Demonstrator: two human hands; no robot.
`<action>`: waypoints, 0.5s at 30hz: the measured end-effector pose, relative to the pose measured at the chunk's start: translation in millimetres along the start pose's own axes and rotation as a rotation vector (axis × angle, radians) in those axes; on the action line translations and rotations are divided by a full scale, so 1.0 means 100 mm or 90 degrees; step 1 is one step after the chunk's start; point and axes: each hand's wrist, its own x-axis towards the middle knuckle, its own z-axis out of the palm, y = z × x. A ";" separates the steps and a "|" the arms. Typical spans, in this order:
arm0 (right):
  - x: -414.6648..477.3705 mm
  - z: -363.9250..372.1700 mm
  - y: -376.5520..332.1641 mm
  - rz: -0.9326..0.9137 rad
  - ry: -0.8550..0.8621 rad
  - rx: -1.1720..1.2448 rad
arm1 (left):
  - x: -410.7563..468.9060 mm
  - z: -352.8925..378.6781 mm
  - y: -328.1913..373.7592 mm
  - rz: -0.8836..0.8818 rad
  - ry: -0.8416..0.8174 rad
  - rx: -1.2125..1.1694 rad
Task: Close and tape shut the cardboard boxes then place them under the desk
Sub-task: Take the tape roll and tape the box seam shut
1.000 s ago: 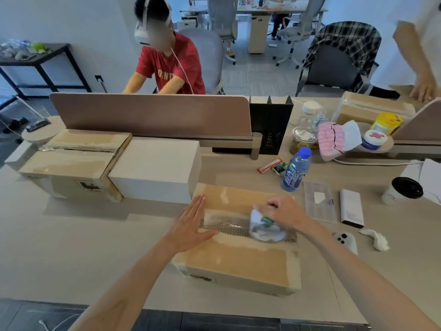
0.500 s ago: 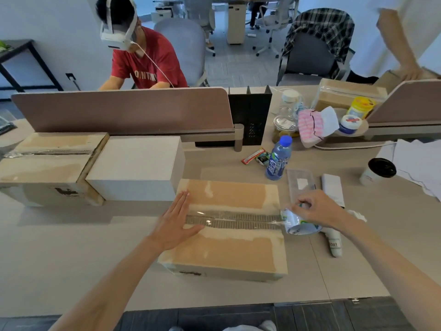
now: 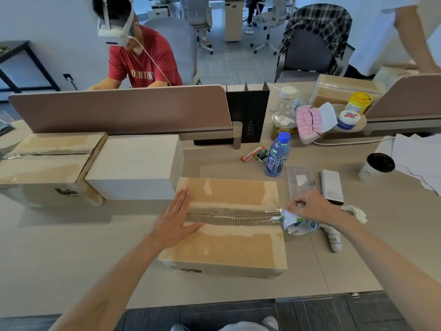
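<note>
desk (image 3: 71, 247): pale office worktop with a partition behind it and another person seated beyond.
cardboard box (image 3: 226, 249): flaps shut, lying flat near the desk's front edge, just right of a white box (image 3: 136, 163).
left hand (image 3: 174, 218): flat with fingers straight, pressing the box's left end over the seam; weight there should hold the flaps level.
right hand (image 3: 310, 206): fingers curled on the tape roll (image 3: 299, 225) just past the box's right edge; best pulled taut and low, then down the side wall before cutting.
tape strip (image 3: 233, 217): clear, wrinkled near the roll; it needs smoothing, i judge.
box axis: the long side runs left to right, parallel to the desk front; the seam follows it.
</note>
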 end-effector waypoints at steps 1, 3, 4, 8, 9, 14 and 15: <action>0.00 0.00 0.00 -0.002 -0.006 -0.001 | 0.00 0.00 0.00 -0.001 0.001 0.001; 0.00 0.01 0.00 -0.010 -0.011 -0.012 | 0.00 0.00 0.00 0.001 0.004 0.002; 0.00 0.02 0.00 -0.010 -0.015 -0.015 | -0.01 -0.01 0.00 0.002 0.005 0.001; -0.03 0.06 0.00 0.012 -0.044 -0.029 | 0.00 -0.02 0.00 0.003 -0.002 -0.003; -0.04 0.06 -0.02 0.012 -0.044 -0.036 | -0.01 -0.02 0.00 0.002 -0.004 -0.002; -0.06 0.09 -0.04 -0.002 -0.025 -0.032 | 0.00 0.00 0.00 -0.004 -0.007 -0.002; -0.06 0.10 -0.02 -0.003 -0.024 -0.030 | 0.00 0.00 -0.01 -0.004 -0.008 0.001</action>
